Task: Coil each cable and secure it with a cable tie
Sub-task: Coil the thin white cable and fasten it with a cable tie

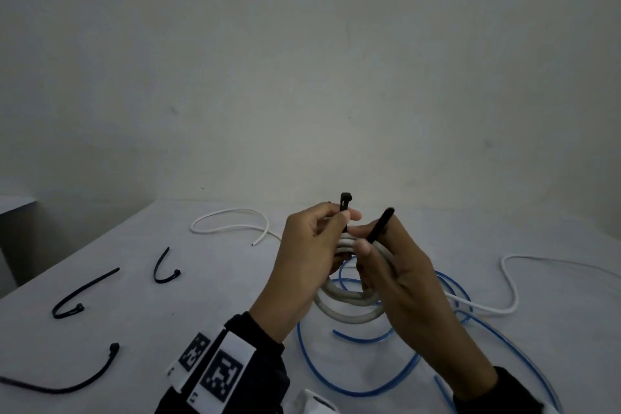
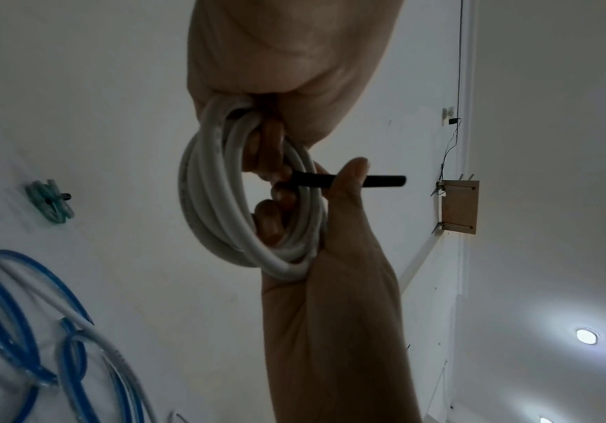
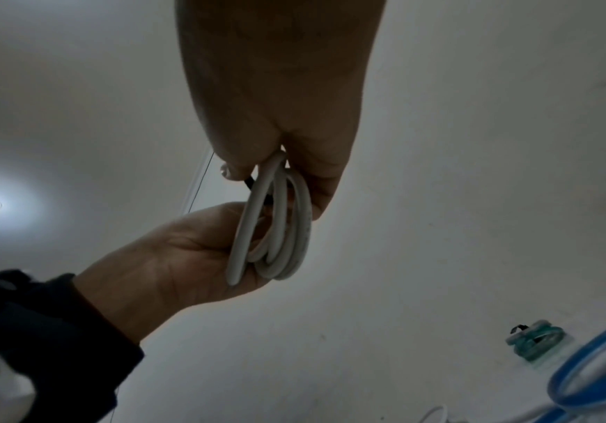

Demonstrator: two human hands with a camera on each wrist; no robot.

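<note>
A grey-white cable coil (image 1: 349, 306) hangs above the table between both hands. My left hand (image 1: 339, 218) grips the top of the coil (image 2: 214, 200) and pinches the head end of a black cable tie (image 1: 346, 200) that sticks up above its fingers. My right hand (image 1: 366, 239) pinches the tie's tail (image 1: 381, 225) between thumb and fingers, with some fingers reaching through the coil's loops. The tail (image 2: 366, 181) points sideways in the left wrist view. The right wrist view shows the coil (image 3: 276, 229) edge-on against the left palm (image 3: 185, 251). The tie's middle is hidden behind the fingers.
A loose blue cable (image 1: 353, 390) sprawls on the table under the hands. Thin white cable (image 1: 232, 212) loops lie behind and to the right (image 1: 510, 279). Three spare black ties (image 1: 80, 296) lie at the left. A green coil (image 2: 50, 203) with a tie on it lies apart.
</note>
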